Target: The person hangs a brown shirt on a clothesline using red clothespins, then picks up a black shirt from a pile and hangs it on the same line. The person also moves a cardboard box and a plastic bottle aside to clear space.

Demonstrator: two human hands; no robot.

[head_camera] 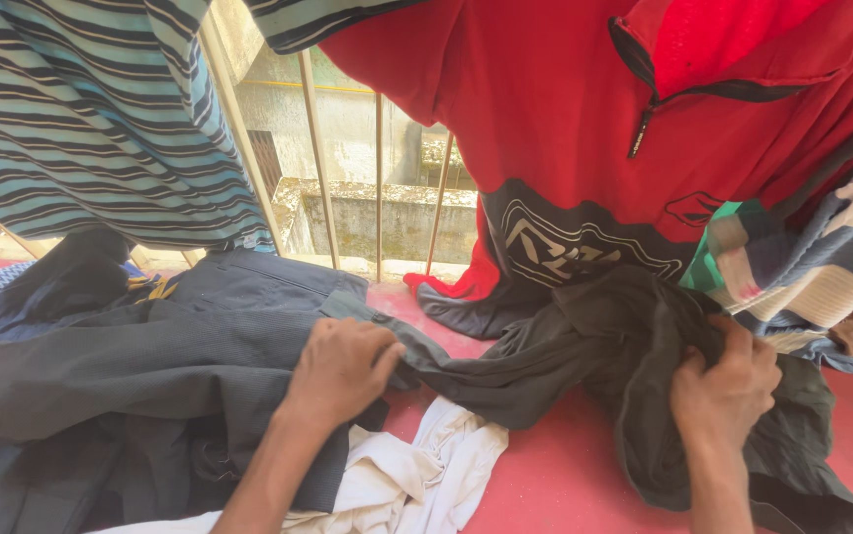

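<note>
Left hand (pixel 342 368) and right hand (pixel 725 381) both clenched on a dark grey garment (pixel 565 346) stretched between them, white cloth (pixel 416 475) just below the left hand, red jersey (pixel 565 129) hanging above, striped shirt (pixel 80 109) up left
</note>
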